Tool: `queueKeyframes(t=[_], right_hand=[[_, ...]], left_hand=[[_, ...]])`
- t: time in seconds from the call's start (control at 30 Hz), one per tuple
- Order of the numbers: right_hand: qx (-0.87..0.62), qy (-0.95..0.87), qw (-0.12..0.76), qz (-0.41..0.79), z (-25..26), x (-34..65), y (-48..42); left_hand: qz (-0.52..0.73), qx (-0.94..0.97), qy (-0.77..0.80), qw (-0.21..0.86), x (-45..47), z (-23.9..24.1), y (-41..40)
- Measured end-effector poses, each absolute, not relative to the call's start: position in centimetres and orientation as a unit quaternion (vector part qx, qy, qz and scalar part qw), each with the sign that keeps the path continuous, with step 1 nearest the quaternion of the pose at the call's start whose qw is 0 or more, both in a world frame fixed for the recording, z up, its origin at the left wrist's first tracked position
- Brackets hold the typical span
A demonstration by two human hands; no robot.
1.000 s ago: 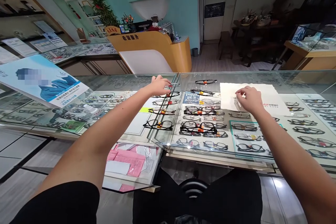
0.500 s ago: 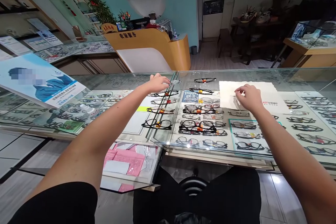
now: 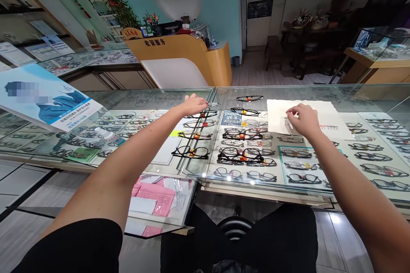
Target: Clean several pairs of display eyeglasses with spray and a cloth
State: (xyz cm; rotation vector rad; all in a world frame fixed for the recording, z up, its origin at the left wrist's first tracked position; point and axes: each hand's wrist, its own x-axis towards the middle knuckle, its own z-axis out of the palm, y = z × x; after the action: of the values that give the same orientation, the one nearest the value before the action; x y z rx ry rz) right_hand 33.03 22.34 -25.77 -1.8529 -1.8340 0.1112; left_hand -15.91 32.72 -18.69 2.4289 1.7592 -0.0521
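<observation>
My left hand (image 3: pixel 194 106) is stretched out over the far part of the glass counter. Its fingertips are closed at the near end of a pair of clear-framed eyeglasses (image 3: pixel 213 104). Just below lies a column of dark-framed eyeglasses with small orange tags, such as the black pair (image 3: pixel 191 152) nearest me. My right hand (image 3: pixel 303 118) rests over a cream cloth (image 3: pixel 323 111) with red print, its fingers curled and thumb close to the index finger. Nothing shows in it. Between my hands a second column of dark eyeglasses (image 3: pixel 241 154) lies on the glass.
Inside the glass counter (image 3: pixel 272 183) are several rows of eyeglasses. To the left stand a blue printed sign (image 3: pixel 64 102) and a small spray bottle (image 3: pixel 107 135). An opened compartment with pink papers (image 3: pixel 156 198) sits below the counter's front edge. A cashier desk (image 3: pixel 185 51) stands beyond.
My left hand has lowered slightly toward the column, with the clear-framed eyeglasses moving down along with it. My right hand has stayed in place.
</observation>
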Motion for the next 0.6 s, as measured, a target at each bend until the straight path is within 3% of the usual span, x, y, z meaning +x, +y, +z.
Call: queueKeyframes(t=[0.3, 0.5, 0.6], right_hand=[[-0.677, -0.68, 0.278, 0.037, -26.2, 33.4, 22.6], [-0.68, -0.679, 0.273, 0.043, -26.3, 33.7, 22.6], [-0.674, -0.682, 0.282, 0.037, -26.5, 33.9, 22.6]], left_hand=[[-0.031, 0.809, 0.585, 0.054, -16.2, -19.0, 32.4], [0.1, 0.809, 0.58, -0.02, -15.6, -16.9, 27.9], [0.144, 0.813, 0.564, 0.027, -15.6, -15.4, 22.5]])
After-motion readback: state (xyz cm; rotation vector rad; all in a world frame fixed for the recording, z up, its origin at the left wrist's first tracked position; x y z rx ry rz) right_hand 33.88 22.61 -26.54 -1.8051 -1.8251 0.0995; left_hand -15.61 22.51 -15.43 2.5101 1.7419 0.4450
